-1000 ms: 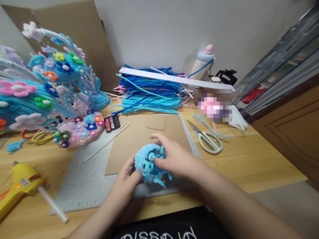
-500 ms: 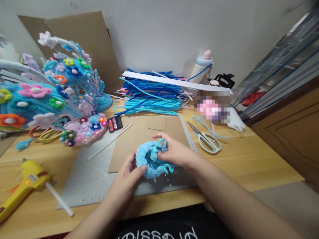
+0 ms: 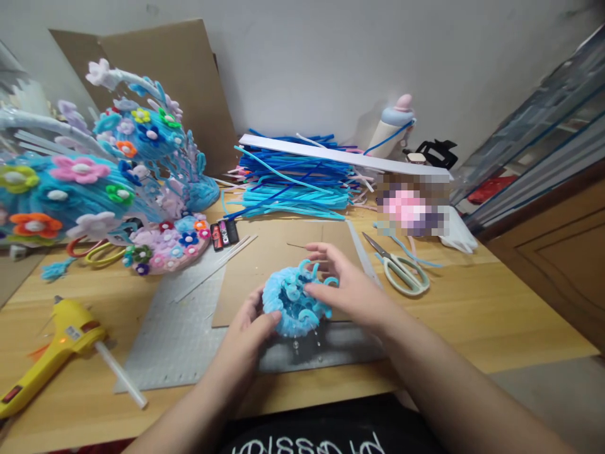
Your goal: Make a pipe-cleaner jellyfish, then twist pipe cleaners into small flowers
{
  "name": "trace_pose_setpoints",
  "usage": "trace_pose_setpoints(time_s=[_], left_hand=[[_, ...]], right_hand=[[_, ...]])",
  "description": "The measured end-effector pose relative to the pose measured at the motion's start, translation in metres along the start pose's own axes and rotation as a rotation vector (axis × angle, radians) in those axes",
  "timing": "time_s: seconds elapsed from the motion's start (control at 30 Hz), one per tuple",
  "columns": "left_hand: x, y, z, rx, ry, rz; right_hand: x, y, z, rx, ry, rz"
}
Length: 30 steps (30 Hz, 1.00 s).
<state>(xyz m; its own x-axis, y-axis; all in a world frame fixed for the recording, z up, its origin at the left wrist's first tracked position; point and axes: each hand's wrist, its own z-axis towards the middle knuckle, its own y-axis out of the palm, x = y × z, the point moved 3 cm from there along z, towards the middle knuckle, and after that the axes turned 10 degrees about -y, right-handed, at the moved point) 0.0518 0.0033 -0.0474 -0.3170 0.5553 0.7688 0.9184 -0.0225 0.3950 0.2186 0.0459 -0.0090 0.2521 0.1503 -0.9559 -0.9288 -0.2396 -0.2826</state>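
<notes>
A light-blue fuzzy pipe-cleaner piece (image 3: 278, 290), ring-shaped with a darker hollow middle, is held above the cardboard and mat. My left hand (image 3: 250, 325) grips its left side, thumb on the near rim and fingers behind. Curled blue pipe-cleaner ends (image 3: 309, 317) stick out on its right, and small clear beads (image 3: 296, 345) dangle below. At that right side is my right hand (image 3: 345, 284), its fingers apart and its thumb against or close to the curls. Whether the thumb presses on them is hard to tell.
Cardboard (image 3: 236, 296) lies on a grey cutting mat (image 3: 165, 343). Scissors (image 3: 406, 274) rest at right, a yellow glue gun (image 3: 70, 331) at left. Blue pipe cleaners (image 3: 293, 198) are piled behind. Flower-covered craft pieces (image 3: 137, 139) stand at left; a bottle (image 3: 390, 132) stands by the wall.
My right hand's fingers have spread and lifted from the curls, which now show more. The left hand keeps its hold. The whole view has shifted slightly.
</notes>
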Motion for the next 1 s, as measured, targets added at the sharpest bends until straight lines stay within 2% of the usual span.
trace_pose_setpoints(time_s=[0.1, 0.13, 0.17, 0.23, 0.3, 0.37, 0.6, 0.77, 1.0], left_hand=[[0.000, 0.001, -0.002, -0.032, -0.013, -0.050], [0.001, 0.002, -0.003, -0.048, -0.012, -0.070], [0.001, 0.002, -0.005, -0.056, -0.007, -0.089], [0.001, 0.002, -0.007, -0.050, 0.005, -0.111], [0.001, 0.000, -0.008, -0.040, 0.015, -0.119], [0.000, -0.002, -0.007, -0.053, 0.025, -0.104], [-0.009, -0.008, 0.000, -0.096, 0.041, -0.002], [-0.013, -0.011, 0.000, -0.046, 0.043, 0.017], [-0.007, -0.008, -0.004, 0.015, 0.021, 0.051]], right_hand=[[-0.012, -0.019, -0.009, 0.129, -0.202, 0.000], [-0.018, -0.024, -0.014, 0.127, -0.289, -0.037], [-0.025, -0.028, -0.019, 0.072, -0.373, -0.092], [-0.037, -0.030, -0.029, -0.145, -0.451, -0.231], [-0.045, -0.029, -0.039, -0.296, -0.480, -0.401], [-0.048, -0.024, -0.044, -0.327, -0.509, -0.548], [-0.030, 0.009, -0.036, -0.138, -0.567, -0.909], [-0.022, 0.016, -0.028, -0.115, -0.536, -0.969], [-0.021, 0.016, -0.022, -0.196, -0.523, -0.977]])
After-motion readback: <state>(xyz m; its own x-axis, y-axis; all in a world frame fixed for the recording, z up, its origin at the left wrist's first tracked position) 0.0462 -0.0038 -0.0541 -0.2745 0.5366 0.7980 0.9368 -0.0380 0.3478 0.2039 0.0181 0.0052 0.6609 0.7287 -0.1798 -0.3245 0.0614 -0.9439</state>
